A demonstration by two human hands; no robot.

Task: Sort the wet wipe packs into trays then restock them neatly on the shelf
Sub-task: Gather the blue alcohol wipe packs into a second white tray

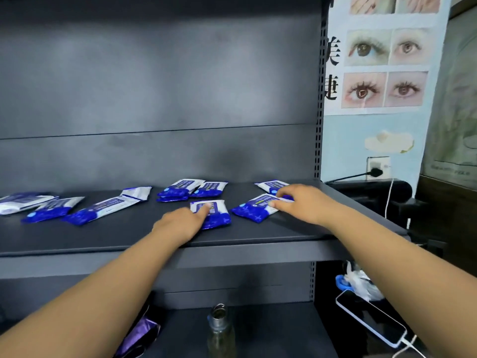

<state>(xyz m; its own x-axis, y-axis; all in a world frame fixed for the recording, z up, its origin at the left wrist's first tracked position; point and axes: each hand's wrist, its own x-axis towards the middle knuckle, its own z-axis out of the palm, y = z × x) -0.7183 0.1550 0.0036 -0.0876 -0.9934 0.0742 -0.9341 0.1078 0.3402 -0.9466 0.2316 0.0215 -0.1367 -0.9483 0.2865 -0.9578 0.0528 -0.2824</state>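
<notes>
Several blue-and-white wet wipe packs lie flat and scattered on the dark grey shelf (129,236). My left hand (180,222) rests on one pack (215,217) near the shelf's middle, a finger stretched across its white top. My right hand (299,201) pinches the white end of another pack (254,209) to the right, thumb against its edge. One more pack (269,186) lies just behind that hand. A pair of packs (191,191) sits at the back centre, and further packs (100,209) spread toward the left. No tray is in view.
A water bottle (220,329) and a purple wrapper (140,337) lie on the lower shelf. Right of the shelf are a charging phone (371,319), a plastic bag (358,282), a wall socket (378,166) and a poster of eyes (382,68).
</notes>
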